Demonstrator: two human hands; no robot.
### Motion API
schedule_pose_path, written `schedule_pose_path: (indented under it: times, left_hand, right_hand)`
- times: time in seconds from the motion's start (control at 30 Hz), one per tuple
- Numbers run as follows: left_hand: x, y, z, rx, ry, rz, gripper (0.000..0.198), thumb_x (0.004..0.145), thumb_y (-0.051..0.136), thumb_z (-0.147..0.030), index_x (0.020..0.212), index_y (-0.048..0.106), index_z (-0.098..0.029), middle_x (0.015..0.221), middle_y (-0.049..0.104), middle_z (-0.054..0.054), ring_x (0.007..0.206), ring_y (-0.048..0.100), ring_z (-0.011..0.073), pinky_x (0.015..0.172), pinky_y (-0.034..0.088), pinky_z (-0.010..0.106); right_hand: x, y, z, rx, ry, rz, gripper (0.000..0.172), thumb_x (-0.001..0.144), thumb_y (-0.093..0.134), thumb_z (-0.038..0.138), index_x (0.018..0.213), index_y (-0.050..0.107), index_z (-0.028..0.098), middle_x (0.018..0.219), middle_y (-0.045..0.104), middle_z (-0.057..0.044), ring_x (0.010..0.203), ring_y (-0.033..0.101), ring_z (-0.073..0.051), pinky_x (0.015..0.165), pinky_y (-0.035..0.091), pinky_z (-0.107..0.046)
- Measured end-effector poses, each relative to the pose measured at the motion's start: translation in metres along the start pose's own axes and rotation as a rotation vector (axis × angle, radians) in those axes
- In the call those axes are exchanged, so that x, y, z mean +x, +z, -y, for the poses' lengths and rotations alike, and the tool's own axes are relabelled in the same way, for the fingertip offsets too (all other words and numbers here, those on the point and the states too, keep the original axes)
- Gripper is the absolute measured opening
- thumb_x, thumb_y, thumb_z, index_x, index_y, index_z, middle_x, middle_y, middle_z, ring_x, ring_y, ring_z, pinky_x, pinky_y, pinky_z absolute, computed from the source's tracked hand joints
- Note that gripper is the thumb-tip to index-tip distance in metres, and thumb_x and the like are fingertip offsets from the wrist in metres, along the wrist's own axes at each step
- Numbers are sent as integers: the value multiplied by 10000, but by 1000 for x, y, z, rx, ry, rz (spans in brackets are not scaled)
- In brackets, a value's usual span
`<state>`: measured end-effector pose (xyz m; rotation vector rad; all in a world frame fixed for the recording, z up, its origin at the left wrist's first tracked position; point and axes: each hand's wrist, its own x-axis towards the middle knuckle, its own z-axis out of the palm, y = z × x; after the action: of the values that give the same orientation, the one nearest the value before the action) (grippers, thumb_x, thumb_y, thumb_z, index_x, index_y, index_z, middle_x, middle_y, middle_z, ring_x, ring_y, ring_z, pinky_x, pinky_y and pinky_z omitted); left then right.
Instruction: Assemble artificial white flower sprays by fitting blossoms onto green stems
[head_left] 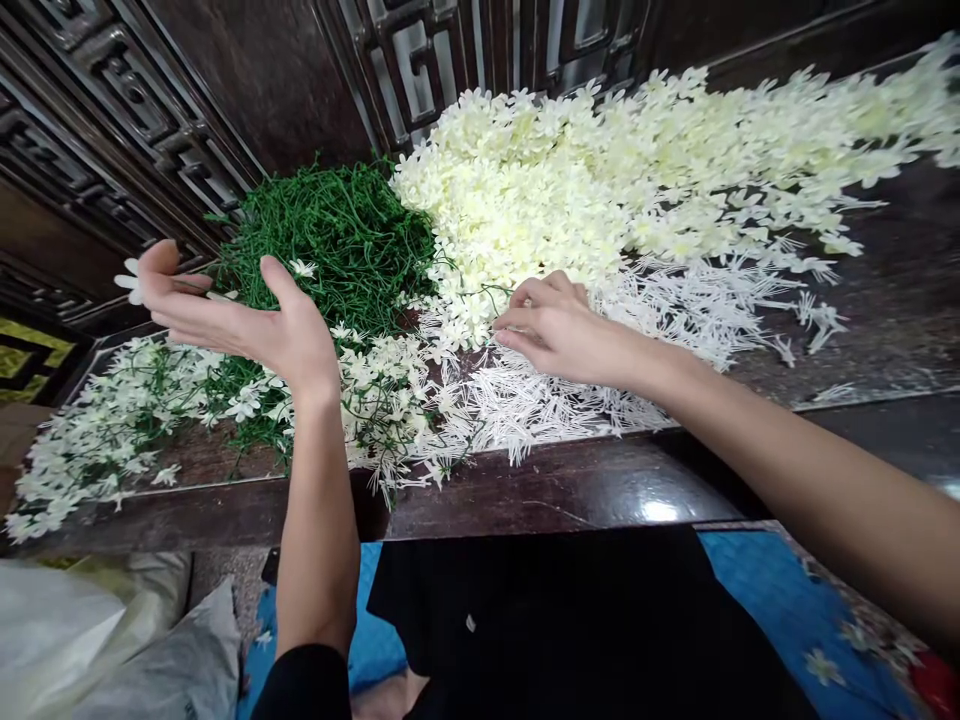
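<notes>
Dk bench point(540, 490), grn stems point(337, 230), crm flwrs point(517, 205), stamens point(517, 400)

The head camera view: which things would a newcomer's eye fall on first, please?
Probably the heap of pale yellow flowers, stretching from the middle to the right along the back. Just left of it, a mound of green stems stands out. In front of this mound, the left hand is raised, and the right hand is over thin white strands near the middle.

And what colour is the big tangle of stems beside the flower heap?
Dark green; the stems show best in the head view.
</notes>
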<state>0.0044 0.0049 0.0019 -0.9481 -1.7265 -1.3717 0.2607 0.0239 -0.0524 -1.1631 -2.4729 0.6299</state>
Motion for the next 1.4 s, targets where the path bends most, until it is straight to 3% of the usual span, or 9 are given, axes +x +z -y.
schedule_pose_path:
  times: [0.13,0.23,0.3,0.37,0.5,0.67,0.87,1.17,1.4]
  left_hand:
    - [6,-4,-3,-40,-79,2,567,640,572,123,1171,513,-65,1192,510,117,1209,462,210,1275,171,417]
    - [8,-5,-3,-127,-173,54,149,893,627,-71,1032,681,-80,1073,502,86,1172,491,253,1262,184,497]
    - [7,-3,0,-181,-212,124,309,1058,496,-255,922,739,-120,996,494,69,1136,510,268,1262,141,566]
    - [6,0,4,-177,-201,171,336,1071,452,-227,932,746,-143,954,503,55,1094,519,255,1247,160,584]
    - [1,4,15,-215,-40,229,222,922,558,-59,1046,664,-209,898,542,23,921,532,200,1064,409,476]
    - [-20,10,13,-547,280,513,106,983,610,-336,1023,655,-249,935,642,53,833,598,204,721,485,381]
    - [-43,3,-6,-716,532,846,257,1001,622,-283,1239,683,-211,1223,779,76,1106,726,199,871,622,326]
    - [-48,-17,-24,-911,113,1136,123,913,760,-263,1018,805,-218,997,847,30,821,796,157,819,677,302]
    - [-49,-18,-31,-924,-99,1016,119,886,715,-210,997,757,-206,845,774,10,717,746,119,727,665,242]
  right_hand:
    - [0,1,-1,-68,1,30,402,1072,507,415,1127,807,154,1285,674,-173,1283,509,-448,1078,432,-714]
    - [1,0,-5,-58,6,-80,398,1061,516,407,1171,791,141,1249,715,-171,1269,553,-441,1112,419,-724]
    - [2,-1,-8,-19,3,-182,358,1041,521,353,1187,782,155,1210,744,-154,1234,612,-412,1113,444,-716]
    - [3,-3,-9,59,8,-276,302,1001,535,282,1140,787,191,1163,770,-123,1119,691,-357,1050,530,-671]
    - [4,-9,-4,262,111,-419,201,916,597,210,974,788,235,1049,798,-98,902,739,-296,884,636,-614]
    - [2,-16,5,521,130,-510,60,870,709,232,898,761,243,1003,792,-85,943,742,-281,1002,622,-590]
    - [-1,-20,11,671,9,-500,89,838,768,288,895,788,223,973,791,-52,946,754,-253,999,627,-525]
    - [-5,-22,19,764,2,-401,282,741,892,419,894,784,210,944,763,-63,890,730,-249,921,628,-500]
    - [-3,-21,16,651,98,-445,208,802,787,361,928,724,206,961,714,-76,925,704,-270,930,602,-499]
